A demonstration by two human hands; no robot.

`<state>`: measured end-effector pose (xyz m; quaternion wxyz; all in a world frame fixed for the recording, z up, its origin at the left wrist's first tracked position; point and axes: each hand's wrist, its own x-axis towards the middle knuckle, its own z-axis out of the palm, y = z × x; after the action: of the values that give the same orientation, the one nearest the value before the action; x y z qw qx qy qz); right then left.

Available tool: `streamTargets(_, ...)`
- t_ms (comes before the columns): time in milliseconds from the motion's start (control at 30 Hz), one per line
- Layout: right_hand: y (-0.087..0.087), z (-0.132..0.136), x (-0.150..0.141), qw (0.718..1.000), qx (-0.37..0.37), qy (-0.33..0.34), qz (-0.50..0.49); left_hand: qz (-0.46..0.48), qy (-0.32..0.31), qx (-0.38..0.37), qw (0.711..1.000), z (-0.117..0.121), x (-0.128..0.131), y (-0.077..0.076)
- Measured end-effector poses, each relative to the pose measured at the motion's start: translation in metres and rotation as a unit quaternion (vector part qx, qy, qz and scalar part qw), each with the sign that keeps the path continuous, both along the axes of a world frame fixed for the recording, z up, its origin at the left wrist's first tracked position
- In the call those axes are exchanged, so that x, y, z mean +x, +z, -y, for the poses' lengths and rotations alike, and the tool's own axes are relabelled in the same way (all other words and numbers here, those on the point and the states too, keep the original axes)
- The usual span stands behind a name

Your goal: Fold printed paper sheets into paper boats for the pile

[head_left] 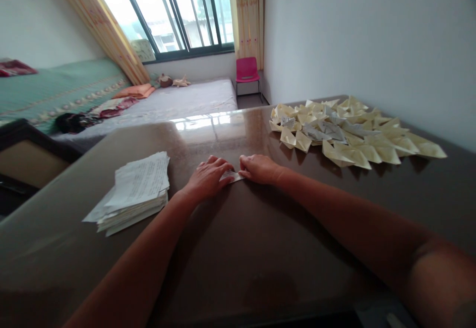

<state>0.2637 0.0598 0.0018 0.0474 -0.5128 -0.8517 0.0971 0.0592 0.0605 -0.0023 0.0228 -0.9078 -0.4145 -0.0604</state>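
Surface: glossy dark-brown tabletop (230,258), window light mirrored toward its far edge. Room: pale wall (353,35) on the right; bed (201,97) with a greyish sheet beyond the far edge; pink chair (247,69) in the far corner; barred window (178,16) with yellowish curtains (250,18).

Edges: the left edge runs obliquely away, the right side lies along the wall, and the near edge shows at the bottom of the view. Sheet stack (139,182), unevenly squared, lies to the left, near the left forearm and inside the left edge. Folded paper pieces (357,142), mostly cream with some printed, are crowded at far right, near the wall. Brown surface shows between stack and left hand (208,178), between right hand (260,168) and folded pieces, and broadly between the forearms toward the near edge.

Item in hand: small paper strip (235,176), on or just above the tabletop, mid-view between the hands. Left hand palm down, fingers loosely bent over its left part; cannot tell whether it grips. Right hand narrow, fingers curled, thumb and fingers closed on the right end. Long axis crosswise, hand to hand, right end slightly farther away; left end hidden.
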Motion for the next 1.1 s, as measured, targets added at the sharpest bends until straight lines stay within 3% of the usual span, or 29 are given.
streamTargets(100,-0.002,-0.001,0.001,0.999,0.016,0.01,-0.031,0.015,-0.007,-0.022,1.0,-0.007,-0.003,-0.001)
streamTargets(367,-0.01,-0.01,0.004,0.994,0.009,0.047,-0.1,0.11,0.047,-0.104,0.987,-0.012,0.0,-0.006)
streamTargets(633,-0.013,-0.018,0.008,0.977,-0.04,0.083,-0.193,0.262,0.09,-0.203,0.939,-0.009,0.002,-0.005)
streamTargets(733,-0.011,-0.018,0.009,0.957,-0.102,0.085,-0.257,0.312,0.096,-0.209,0.922,-0.008,0.002,-0.006)
streamTargets(900,-0.01,-0.017,0.009,0.892,-0.223,0.03,-0.392,0.355,0.1,-0.231,0.9,-0.005,0.001,-0.005)
streamTargets(1000,-0.012,-0.017,0.008,0.888,-0.22,-0.013,-0.403,0.385,0.107,-0.25,0.882,-0.003,0.0,-0.004)
streamTargets(1100,-0.012,-0.018,0.005,0.911,-0.128,-0.024,-0.391,0.407,0.144,-0.279,0.858,-0.002,-0.002,-0.005)
